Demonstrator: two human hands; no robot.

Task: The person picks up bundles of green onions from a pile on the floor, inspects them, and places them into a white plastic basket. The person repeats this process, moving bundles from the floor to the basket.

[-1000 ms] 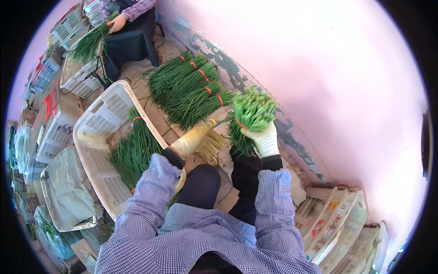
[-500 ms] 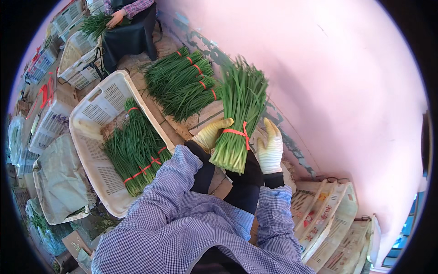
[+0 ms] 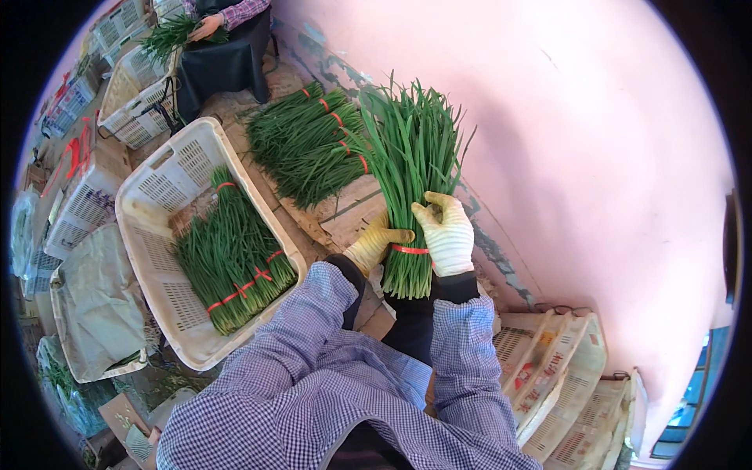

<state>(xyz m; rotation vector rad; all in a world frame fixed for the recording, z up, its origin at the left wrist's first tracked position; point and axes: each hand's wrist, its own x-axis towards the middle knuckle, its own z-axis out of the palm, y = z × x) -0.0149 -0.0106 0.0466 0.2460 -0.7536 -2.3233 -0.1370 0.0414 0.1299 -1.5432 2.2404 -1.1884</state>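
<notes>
A thick bunch of garlic chives (image 3: pixel 411 160) stands nearly upright in front of me, its leaf tips away from me and its pale cut ends toward me. A red tie (image 3: pixel 410 250) goes around its lower part. My left hand (image 3: pixel 371 246), in a yellowed white glove, grips the bunch from the left, thumb across the front by the tie. My right hand (image 3: pixel 451 236), gloved alike, is closed on the right side of the leaves just above the tie, with thumb and forefinger bent against them. The fingers behind the bunch are hidden.
On my left a white plastic crate (image 3: pixel 205 362) holds several tied chive bunches (image 3: pixel 235 254). More tied bunches (image 3: pixel 305 145) lie on the floor ahead. A pink wall (image 3: pixel 580 157) rises at right, above stacked crates (image 3: pixel 548 368). A co-worker's hand (image 3: pixel 207 28) holds loose greens at far left.
My right hand, open and apart from the bunch before, has come in and closed on its leaves. The bunch has turned more upright, and its tie's loose end is out of sight.
</notes>
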